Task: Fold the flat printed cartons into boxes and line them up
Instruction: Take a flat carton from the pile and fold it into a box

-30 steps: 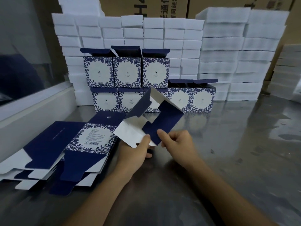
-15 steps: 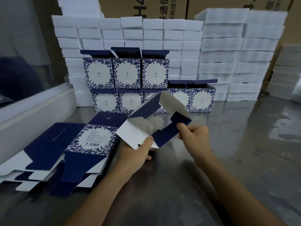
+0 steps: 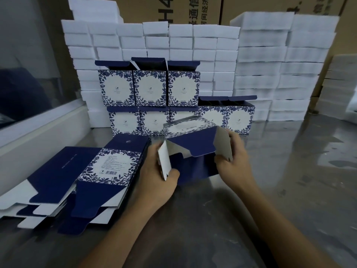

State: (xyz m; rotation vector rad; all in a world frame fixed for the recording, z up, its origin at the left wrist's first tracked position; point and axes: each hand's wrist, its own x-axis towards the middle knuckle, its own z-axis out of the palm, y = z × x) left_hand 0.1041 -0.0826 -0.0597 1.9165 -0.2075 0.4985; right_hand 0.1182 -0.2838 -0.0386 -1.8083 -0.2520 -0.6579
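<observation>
Glossy metal table [image 3: 289, 180]; matt printed card carton [image 3: 193, 144].

- The brown corrugated shipping carton [image 3: 173, 10] behind the white foam stacks bears large upside-down black print: "H4", the characters "通信", and a smaller line under them too cut off to read surely.
- The flat blue-and-white floral printed carton [image 3: 114, 163] on top of the pile carries a barcode and fine print, too small to read.

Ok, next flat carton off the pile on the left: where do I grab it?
Take the top flat carton by its near navy flap, coming from the front-right with the left hand. That flap overhangs the stack, so fingers can likely slip under it.
</observation>
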